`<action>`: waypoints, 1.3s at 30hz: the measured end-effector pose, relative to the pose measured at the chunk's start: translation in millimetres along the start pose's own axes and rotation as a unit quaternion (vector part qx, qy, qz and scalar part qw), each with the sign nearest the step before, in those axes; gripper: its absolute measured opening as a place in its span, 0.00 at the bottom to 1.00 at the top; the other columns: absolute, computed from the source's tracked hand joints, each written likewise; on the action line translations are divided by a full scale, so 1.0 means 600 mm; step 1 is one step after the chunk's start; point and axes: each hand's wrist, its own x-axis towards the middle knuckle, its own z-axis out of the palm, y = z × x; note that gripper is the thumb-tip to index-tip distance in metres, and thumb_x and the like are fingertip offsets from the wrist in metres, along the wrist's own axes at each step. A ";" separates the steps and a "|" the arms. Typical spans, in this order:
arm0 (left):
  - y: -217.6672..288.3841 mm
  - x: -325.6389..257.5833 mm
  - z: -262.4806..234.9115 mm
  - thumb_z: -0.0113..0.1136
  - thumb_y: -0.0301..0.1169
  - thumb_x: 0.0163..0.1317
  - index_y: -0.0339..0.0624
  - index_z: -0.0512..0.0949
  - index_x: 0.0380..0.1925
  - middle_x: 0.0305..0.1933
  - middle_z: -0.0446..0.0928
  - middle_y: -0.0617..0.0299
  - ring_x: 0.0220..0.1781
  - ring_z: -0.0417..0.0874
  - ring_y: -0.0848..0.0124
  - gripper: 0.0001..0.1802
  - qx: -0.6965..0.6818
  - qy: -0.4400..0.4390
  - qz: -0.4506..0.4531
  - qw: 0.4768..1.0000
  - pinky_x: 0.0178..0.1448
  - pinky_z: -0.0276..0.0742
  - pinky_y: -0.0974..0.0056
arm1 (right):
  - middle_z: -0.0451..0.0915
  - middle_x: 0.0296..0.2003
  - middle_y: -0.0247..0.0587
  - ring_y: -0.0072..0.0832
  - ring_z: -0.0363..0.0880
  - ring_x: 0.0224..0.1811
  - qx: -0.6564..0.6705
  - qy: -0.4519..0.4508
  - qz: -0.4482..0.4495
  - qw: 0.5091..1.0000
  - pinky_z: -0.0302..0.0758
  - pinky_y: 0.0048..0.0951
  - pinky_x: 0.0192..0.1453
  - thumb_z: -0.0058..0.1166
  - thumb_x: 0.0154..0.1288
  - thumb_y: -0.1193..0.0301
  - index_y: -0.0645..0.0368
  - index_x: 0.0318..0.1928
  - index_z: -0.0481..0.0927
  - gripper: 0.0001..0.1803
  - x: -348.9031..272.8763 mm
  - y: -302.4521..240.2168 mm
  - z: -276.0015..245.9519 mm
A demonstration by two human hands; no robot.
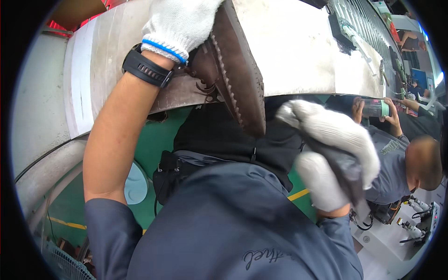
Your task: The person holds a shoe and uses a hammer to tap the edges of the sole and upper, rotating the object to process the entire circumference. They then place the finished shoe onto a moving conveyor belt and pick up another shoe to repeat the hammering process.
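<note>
A brown leather shoe (pixel 243 79) with pale stitching along its sole edge hangs over the front edge of the workbench. My left hand (pixel 179 28), in a white knitted glove with a blue cuff, grips its upper part; the top of the frame cuts off some of the fingers. Off to the right of the shoe and apart from it is my right hand (pixel 343 135), also in a white glove. Its fingers are curled around a dark grey, flat, elongated item (pixel 338 163), blurred by motion, whose kind I cannot make out.
The pale workbench (pixel 294 51) curves across the top, with a roller conveyor (pixel 361 23) at its far right. A co-worker (pixel 396 158) on the right holds a clear jar (pixel 373 108). Equipment with fittings (pixel 413 228) stands lower right; a light blue round object (pixel 136 184) is lower left.
</note>
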 end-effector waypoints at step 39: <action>0.163 0.039 -0.136 0.98 0.46 0.31 0.27 0.74 0.71 0.64 0.80 0.47 0.65 0.84 0.60 0.66 0.082 0.016 0.154 0.985 0.71 0.82 0.55 | 0.85 0.61 0.64 0.51 0.87 0.64 0.186 0.044 -0.041 0.981 0.80 0.52 0.74 0.61 0.76 0.61 0.72 0.63 0.78 0.27 0.171 -0.007 -0.048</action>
